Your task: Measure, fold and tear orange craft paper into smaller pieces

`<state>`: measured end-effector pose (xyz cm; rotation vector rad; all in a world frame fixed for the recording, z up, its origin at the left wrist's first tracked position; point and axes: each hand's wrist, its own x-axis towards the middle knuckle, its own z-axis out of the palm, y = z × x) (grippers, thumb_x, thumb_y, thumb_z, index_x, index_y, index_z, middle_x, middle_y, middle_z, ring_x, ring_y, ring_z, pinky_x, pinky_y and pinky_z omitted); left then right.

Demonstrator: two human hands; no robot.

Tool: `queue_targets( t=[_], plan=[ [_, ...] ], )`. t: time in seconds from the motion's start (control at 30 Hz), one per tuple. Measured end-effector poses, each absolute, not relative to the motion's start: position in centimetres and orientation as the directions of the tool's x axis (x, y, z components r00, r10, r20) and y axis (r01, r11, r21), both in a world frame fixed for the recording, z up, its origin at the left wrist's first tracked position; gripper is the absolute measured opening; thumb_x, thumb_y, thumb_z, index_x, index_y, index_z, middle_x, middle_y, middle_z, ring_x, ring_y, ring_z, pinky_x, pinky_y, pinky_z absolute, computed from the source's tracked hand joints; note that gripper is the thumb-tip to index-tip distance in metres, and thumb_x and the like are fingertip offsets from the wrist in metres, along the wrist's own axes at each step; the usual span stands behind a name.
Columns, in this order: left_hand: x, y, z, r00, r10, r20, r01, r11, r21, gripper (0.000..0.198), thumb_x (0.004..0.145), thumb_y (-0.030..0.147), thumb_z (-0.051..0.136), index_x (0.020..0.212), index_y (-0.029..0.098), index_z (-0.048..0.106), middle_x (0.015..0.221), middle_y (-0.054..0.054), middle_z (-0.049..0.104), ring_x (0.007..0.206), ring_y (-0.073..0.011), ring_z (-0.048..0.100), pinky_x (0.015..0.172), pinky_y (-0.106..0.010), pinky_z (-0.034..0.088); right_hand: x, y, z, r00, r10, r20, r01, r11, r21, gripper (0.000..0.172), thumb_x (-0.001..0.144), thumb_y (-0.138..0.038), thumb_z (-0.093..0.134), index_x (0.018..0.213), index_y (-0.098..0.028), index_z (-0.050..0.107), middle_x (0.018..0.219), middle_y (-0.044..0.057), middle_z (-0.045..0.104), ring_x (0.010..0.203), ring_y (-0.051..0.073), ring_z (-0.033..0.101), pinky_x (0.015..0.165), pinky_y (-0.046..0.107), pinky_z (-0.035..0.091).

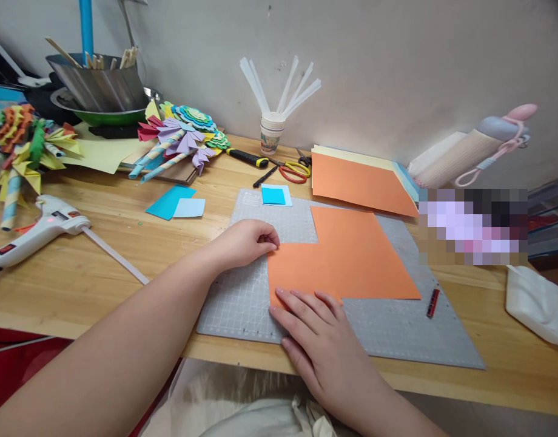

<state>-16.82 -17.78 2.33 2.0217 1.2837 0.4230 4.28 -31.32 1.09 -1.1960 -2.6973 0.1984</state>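
Orange paper [352, 255] lies on a grey cutting mat [397, 328]. Its outline is stepped, as if a smaller piece at the left met or overlapped a larger one; I cannot tell which. My left hand [249, 243] is closed, thumb and fingertips pinching the upper left corner of the smaller part. Flat along the lower edge of that part lies my right hand [319, 340], open, fingers spread and pressing on the paper and mat. Behind the left hand, small blue squares [274, 195] rest on the mat's top edge.
Beyond the mat are scissors [295, 170], a yellow-black cutter [247, 158], a paper cup [272, 133] with translucent strips and stacked coloured paper [361, 182]. Leftward lie a glue gun [51, 221] and folded paper flowers [183, 133]. A small red-black item [433, 303] sits right.
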Motion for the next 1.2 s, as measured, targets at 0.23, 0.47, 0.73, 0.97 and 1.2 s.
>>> queue_targets(
  t=[0.23, 0.47, 0.73, 0.97, 1.2],
  plan=[
    [-16.75, -17.88, 2.55, 0.45, 0.888, -0.096, 0.667, -0.263, 0.697, 0.014, 0.079, 0.023, 0.057, 0.085, 0.02, 0.069, 0.082, 0.001, 0.07, 0.073, -0.0134, 0.06, 0.068, -0.025, 0.044, 4.27, -31.29, 1.05, -0.658, 0.744, 0.12, 0.72, 0.668, -0.191, 0.039, 0.097, -0.031, 0.043, 0.135, -0.031, 0.051, 0.147, -0.003, 0.046, 0.127, 0.02, 0.047, 0.104, 0.046, 0.032],
    [-16.78, -17.84, 2.45, 0.454, 0.886, -0.096, 0.664, -0.265, 0.699, 0.014, 0.079, 0.022, 0.058, 0.085, 0.02, 0.07, 0.082, 0.001, 0.07, 0.073, -0.0131, 0.06, 0.068, -0.024, 0.044, 4.27, -31.3, 1.01, -0.657, 0.748, 0.099, 0.723, 0.661, -0.199, 0.039, 0.098, -0.032, 0.041, 0.136, -0.032, 0.049, 0.149, -0.005, 0.042, 0.129, 0.019, 0.044, 0.105, 0.046, 0.032],
    [-16.8, -17.88, 2.46, 0.455, 0.885, -0.093, 0.665, -0.269, 0.697, 0.015, 0.079, 0.024, 0.057, 0.086, 0.02, 0.07, 0.084, 0.001, 0.071, 0.075, -0.0138, 0.061, 0.068, -0.025, 0.044, 4.23, -31.27, 1.02, -0.659, 0.743, 0.12, 0.719, 0.668, -0.192, 0.039, 0.097, -0.031, 0.043, 0.135, -0.031, 0.051, 0.146, -0.001, 0.047, 0.127, 0.02, 0.047, 0.104, 0.046, 0.034],
    [-16.81, -17.8, 2.32, 0.458, 0.884, -0.091, 0.664, -0.272, 0.697, 0.014, 0.079, 0.023, 0.058, 0.086, 0.02, 0.07, 0.083, 0.001, 0.071, 0.074, -0.0136, 0.061, 0.068, -0.025, 0.044, 4.28, -31.26, 1.06, -0.66, 0.743, 0.11, 0.719, 0.667, -0.198, 0.039, 0.098, -0.032, 0.041, 0.136, -0.031, 0.05, 0.148, -0.004, 0.044, 0.128, 0.02, 0.045, 0.105, 0.045, 0.031],
    [-16.77, -17.9, 2.42, 0.462, 0.882, -0.09, 0.661, -0.275, 0.698, 0.013, 0.079, 0.024, 0.059, 0.085, 0.02, 0.069, 0.081, 0.001, 0.069, 0.071, -0.0126, 0.059, 0.066, -0.024, 0.042, 4.32, -31.28, 1.23, -0.658, 0.745, 0.106, 0.719, 0.664, -0.206, 0.038, 0.098, -0.032, 0.04, 0.135, -0.032, 0.049, 0.149, -0.006, 0.043, 0.128, 0.019, 0.045, 0.105, 0.045, 0.03]
  ],
)
